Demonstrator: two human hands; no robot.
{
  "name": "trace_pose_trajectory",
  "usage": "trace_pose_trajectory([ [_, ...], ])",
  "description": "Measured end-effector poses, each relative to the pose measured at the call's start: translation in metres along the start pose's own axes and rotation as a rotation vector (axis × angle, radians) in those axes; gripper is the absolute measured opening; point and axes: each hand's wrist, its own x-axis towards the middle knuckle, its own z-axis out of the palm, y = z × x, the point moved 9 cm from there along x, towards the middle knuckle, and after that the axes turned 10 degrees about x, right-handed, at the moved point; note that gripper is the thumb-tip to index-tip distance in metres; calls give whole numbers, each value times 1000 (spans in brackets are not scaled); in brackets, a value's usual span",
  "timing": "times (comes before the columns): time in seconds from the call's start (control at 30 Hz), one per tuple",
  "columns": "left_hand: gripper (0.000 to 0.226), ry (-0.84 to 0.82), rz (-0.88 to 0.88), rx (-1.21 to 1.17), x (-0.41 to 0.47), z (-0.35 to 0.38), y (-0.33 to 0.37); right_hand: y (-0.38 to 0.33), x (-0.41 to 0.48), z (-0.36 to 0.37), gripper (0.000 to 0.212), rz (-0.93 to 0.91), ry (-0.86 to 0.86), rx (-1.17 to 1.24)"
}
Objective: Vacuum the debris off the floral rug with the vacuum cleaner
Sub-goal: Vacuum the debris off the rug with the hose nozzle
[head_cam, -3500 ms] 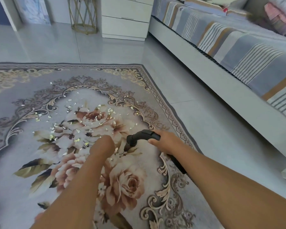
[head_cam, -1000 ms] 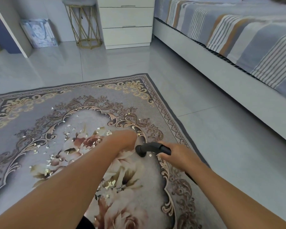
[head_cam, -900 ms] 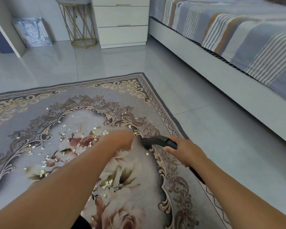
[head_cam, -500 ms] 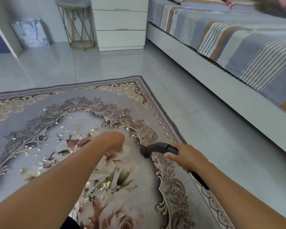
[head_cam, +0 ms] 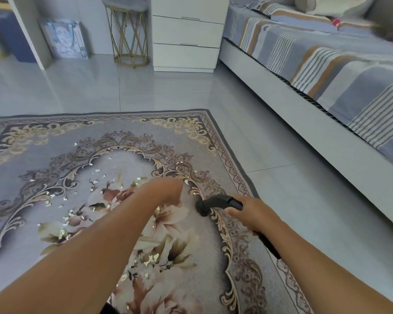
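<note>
The floral rug (head_cam: 127, 141) covers the floor at the left and middle. Small gold and white debris flakes (head_cam: 93, 184) lie scattered over its central flower pattern, with more flakes (head_cam: 151, 259) nearer to me. My right hand (head_cam: 252, 215) grips the black curved vacuum handle (head_cam: 218, 201), whose dark tube runs back under my wrist. Its front end hangs over the rug's ornate inner border. My left hand (head_cam: 166, 189) reaches out over the flowers, back of the hand towards me and fingers hidden. A dark piece (head_cam: 107, 310) shows at the bottom edge.
A bed with a white frame (head_cam: 304, 123) and a striped cover runs along the right. White drawers (head_cam: 184, 37), a gold wire stool (head_cam: 129, 35) and a leaning picture (head_cam: 65, 39) stand at the back. Grey tile floor (head_cam: 293, 196) lies between rug and bed.
Over the earlier frames both hands and the handle shifted from the flower centre towards the rug's right border. In the last half second they have barely moved.
</note>
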Motion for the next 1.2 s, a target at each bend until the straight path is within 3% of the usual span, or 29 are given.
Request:
trace_pose_trajectory([
  [0.13,23,18,-23,6,6,-1,-11,-17,25,-15,40,-11,132,2],
  [0.3,26,14,-16,-60,8,-5,-16,-30,46,13,42,-14,53,114],
  [0.5,27,25,-54,-27,5,-6,-37,-32,26,18,49,-32,-17,-30],
  [0.7,34,54,-106,-24,-7,-13,-44,-69,43,13,38,-110,87,57],
  [0.87,36,84,-113,-17,-17,-19,-45,-80,55,49,45,-74,15,110],
  [1.1,31,60,-117,-39,-13,-13,-56,-59,34,39,43,-61,-65,120],
  [1.2,18,69,-92,-77,-15,-14,-56,-55,49,20,36,-56,28,107],
])
